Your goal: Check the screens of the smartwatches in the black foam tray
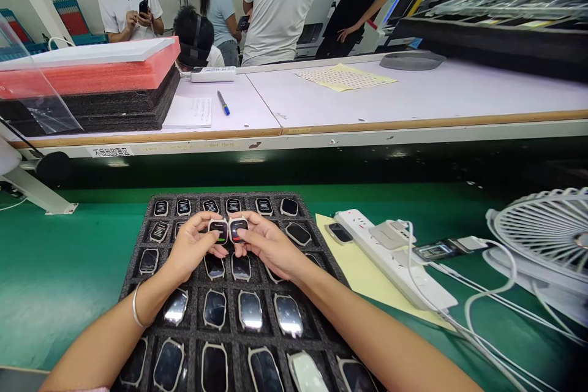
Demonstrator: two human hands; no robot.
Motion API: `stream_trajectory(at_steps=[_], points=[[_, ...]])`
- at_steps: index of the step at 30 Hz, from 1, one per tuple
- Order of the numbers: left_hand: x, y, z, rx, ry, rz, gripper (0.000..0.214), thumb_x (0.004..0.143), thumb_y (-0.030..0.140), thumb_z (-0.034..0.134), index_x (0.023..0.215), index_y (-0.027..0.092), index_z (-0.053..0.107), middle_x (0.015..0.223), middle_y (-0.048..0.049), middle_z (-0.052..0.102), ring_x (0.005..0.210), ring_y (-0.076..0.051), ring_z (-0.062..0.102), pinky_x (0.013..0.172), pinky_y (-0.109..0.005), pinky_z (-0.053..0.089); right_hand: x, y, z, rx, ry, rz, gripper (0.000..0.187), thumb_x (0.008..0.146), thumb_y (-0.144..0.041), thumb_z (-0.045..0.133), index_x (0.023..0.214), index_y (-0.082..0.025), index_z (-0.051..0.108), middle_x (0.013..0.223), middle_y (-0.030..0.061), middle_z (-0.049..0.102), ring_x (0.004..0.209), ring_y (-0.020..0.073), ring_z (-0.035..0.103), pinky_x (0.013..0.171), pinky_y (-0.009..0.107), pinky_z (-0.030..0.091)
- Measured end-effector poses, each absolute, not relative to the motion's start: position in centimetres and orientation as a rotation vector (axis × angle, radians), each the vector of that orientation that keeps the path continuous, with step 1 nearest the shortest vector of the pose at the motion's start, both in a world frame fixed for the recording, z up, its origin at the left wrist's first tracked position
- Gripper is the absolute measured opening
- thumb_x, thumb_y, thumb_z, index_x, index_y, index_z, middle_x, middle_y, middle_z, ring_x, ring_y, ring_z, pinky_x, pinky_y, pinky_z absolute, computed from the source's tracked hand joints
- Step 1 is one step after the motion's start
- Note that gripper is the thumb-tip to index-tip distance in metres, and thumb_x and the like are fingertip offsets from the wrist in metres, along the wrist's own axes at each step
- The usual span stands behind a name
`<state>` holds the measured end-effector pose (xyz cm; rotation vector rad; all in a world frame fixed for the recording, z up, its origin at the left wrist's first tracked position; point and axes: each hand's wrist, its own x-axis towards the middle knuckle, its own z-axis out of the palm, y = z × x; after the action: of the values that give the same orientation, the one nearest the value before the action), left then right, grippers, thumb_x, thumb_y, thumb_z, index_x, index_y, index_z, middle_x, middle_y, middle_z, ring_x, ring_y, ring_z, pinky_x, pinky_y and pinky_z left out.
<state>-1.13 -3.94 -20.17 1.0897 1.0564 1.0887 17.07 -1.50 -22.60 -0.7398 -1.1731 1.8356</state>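
My left hand [195, 242] is closed around a smartwatch body [217, 228] with a lit screen showing a green bar, its thumb lying on the glass. Beside it, my right hand [264, 241] grips a second smartwatch body [236, 226], whose screen shows a red bar under my thumb. The two watches are held side by side above a black foam tray [235, 343]. Strapless watches sit in the tray's compartments, such as one dark-screened watch [214, 309]; several in the far row show lit text. My hands and forearms hide part of the tray.
Right of the tray are a yellow sheet [337, 257], a lone watch [340, 233], a white power strip [395, 257], cables and a white fan [546, 239]. A shelf [266, 95] behind carries foam stacks [105, 89], a pen [223, 103] and a label sheet [344, 77]. Several people are beyond.
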Motion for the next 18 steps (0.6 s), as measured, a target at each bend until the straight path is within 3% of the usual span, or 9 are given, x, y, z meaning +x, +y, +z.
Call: stream_trajectory(at_steps=[6,13,18], points=[[-1.3,-4.0,-20.2,1.117,1.053,1.092,0.044,0.075,0.039,0.074,0.109,0.017,0.056,0.106,-0.0087,0.061,0.061,-0.015,0.067,0.059,-0.026,0.058,17.0,-1.5,-22.6,-0.745,-1.170,1.818,0.040,0.077,-0.029,0.074,0.114,-0.021,0.060,0.084,0.0011,0.063,0.063,0.0153,0.060,0.062,0.030,0.042],[-1.0,-4.2,-19.1,1.184,0.998,1.117,0.059,0.071,0.021,0.074,0.125,0.019,0.052,0.102,-0.0073,0.062,0.073,-0.014,0.064,0.070,-0.024,0.056,17.1,-1.3,-22.4,-0.707,-1.087,1.815,0.045,0.072,-0.020,0.071,0.115,-0.021,0.058,0.087,0.0017,0.066,0.066,0.0159,0.062,0.065,0.030,0.045],[-0.2,-8.1,-15.3,1.091,0.696,1.009,0.055,0.069,0.010,0.078,0.120,0.025,0.061,0.098,-0.0052,0.064,0.084,-0.015,0.063,0.073,-0.020,0.052,16.9,-1.3,-22.4,-0.689,-1.110,1.811,0.059,0.074,-0.024,0.077,0.128,-0.025,0.055,0.103,0.0050,0.064,0.079,0.0175,0.064,0.074,0.032,0.050]])
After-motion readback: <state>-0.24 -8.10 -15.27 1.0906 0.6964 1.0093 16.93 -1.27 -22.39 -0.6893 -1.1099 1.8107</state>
